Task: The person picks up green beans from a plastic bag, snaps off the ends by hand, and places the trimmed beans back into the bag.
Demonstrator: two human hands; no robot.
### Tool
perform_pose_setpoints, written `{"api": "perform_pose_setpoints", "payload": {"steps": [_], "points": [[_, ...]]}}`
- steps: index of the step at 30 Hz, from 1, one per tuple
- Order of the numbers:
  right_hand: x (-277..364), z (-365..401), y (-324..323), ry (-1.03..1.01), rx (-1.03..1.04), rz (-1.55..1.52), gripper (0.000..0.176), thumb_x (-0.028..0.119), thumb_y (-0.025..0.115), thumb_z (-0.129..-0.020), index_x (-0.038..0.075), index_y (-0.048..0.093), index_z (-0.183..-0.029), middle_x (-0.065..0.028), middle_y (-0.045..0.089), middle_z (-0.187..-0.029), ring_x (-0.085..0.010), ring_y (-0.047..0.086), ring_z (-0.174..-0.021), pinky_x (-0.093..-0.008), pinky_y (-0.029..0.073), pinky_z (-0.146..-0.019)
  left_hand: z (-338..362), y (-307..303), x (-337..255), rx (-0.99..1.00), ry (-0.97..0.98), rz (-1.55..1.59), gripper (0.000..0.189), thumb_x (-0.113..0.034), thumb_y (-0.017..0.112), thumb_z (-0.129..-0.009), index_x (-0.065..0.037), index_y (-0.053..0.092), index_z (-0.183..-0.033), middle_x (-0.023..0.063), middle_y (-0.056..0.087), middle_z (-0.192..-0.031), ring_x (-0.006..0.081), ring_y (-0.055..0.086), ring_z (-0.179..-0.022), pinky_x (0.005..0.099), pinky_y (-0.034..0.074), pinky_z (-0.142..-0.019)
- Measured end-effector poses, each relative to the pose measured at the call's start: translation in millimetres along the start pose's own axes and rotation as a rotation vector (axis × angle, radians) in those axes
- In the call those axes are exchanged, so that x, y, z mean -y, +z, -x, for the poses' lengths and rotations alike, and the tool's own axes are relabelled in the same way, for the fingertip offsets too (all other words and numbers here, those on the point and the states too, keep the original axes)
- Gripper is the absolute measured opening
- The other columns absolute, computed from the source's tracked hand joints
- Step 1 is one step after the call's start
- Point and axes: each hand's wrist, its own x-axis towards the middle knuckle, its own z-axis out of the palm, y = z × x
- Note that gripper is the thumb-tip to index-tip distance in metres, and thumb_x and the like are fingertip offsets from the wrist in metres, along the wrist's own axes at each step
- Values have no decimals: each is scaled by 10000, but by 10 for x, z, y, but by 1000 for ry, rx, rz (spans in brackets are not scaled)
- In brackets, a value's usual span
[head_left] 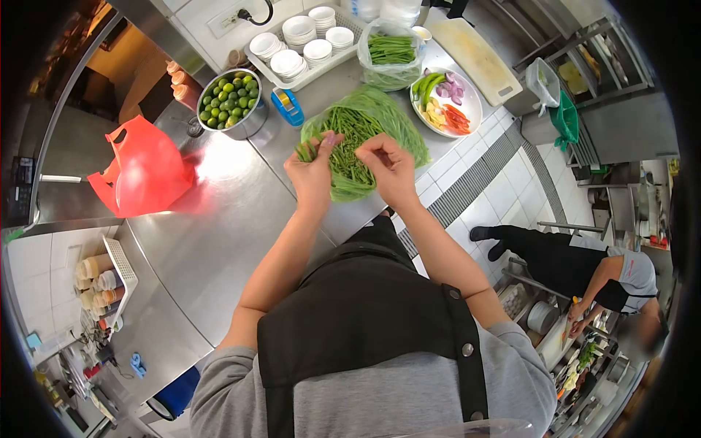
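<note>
A green plastic bag (405, 120) lies open on the steel counter, full of thin green beans (350, 135). Above its left side, my left hand (312, 164) is closed round a small bunch of short green bean pieces (305, 151). My right hand (389, 168) is over the bag's right side, its thumb and fingers pinched together; whatever lies between the fingertips is too small to make out. The two hands are a short gap apart.
Limes in a metal pot (252, 120), a blue tape dispenser (288, 107) and a tray of white cups (310, 74) stand behind. A vegetable plate (475, 109) and cutting board (475, 58) are right, a red bag (146, 171) left. A co-worker (569, 263) works at far right.
</note>
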Motion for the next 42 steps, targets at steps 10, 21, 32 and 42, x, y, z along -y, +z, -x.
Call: {"api": "perform_pose_setpoints", "payload": {"steps": [10, 21, 32, 42], "points": [[-304, -102, -167, 234, 88, 270, 180, 163, 751, -884, -12, 710, -886, -62, 650, -785, -111, 567, -657, -274, 463, -632, -34, -87, -71, -108, 14, 177, 261, -146, 738, -924, 50, 697, -1090, 97, 756, -1004, 5, 369, -506, 199, 282, -458], [-13, 148, 184, -118, 426, 321, 79, 56, 710, -848, -5, 670, -880, -92, 607, -776, -208, 572, -680, -327, 473, -645, -90, -297, 163, -38, -248, 288, 341, -145, 697, -947, 26, 617, -1231, 100, 734, -1092, 41, 455, -562, 198, 333, -499], [-256, -282, -503, -208, 104, 1412, 123, 150, 745, -797, 43, 690, -821, -138, 584, -950, -332, 587, -937, -436, 474, -802, 249, -597, 416, 471, -821, 421, 329, -183, 533, -1038, 28, 547, -1290, 58, 669, -1031, 106, 618, -813, 257, 554, -747], [3, -430, -493, -190, -52, 932, 70, 54, 619, -898, -4, 650, -921, -180, 595, -941, -395, 598, -884, -455, 489, -775, 84, -304, 289, 572, -858, 478, 312, -160, 574, -1009, 26, 560, -1259, 18, 571, -838, 126, 580, -761, 268, 490, -667]]}}
